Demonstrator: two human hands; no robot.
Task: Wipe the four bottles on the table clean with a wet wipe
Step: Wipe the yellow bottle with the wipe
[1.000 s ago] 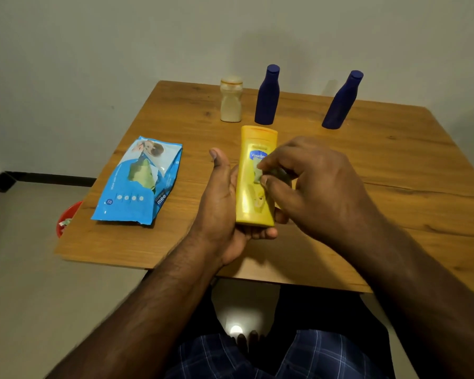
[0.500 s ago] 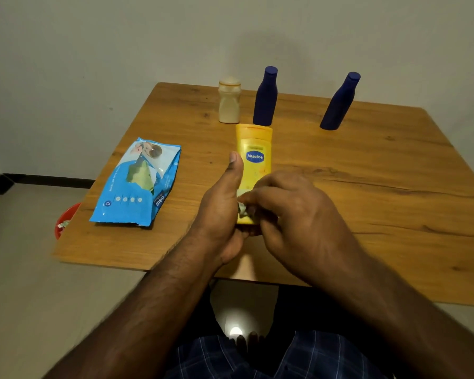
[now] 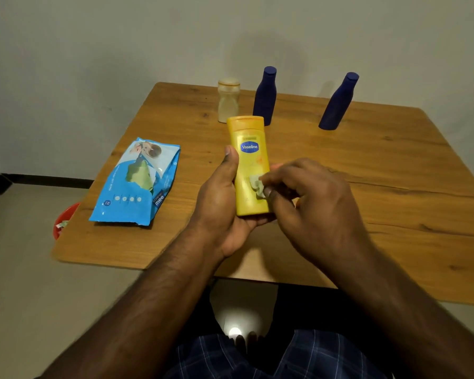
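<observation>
Above the wooden surface (image 3: 367, 187), the yellow bottle (image 3: 251, 170) is gripped upright in the left hand (image 3: 219, 203), steadying its front for wiping, while a folded wet wipe (image 3: 257, 187) is pinched against it by the right hand (image 3: 309, 198).

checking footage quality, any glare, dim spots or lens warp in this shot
Head view: dim, warm light; soft shadows on the wall behind the blue bottles; a bright glare spot on the floor under the table; wide-angle warp tilts the right blue bottle; yellow bottle label sharp.
</observation>
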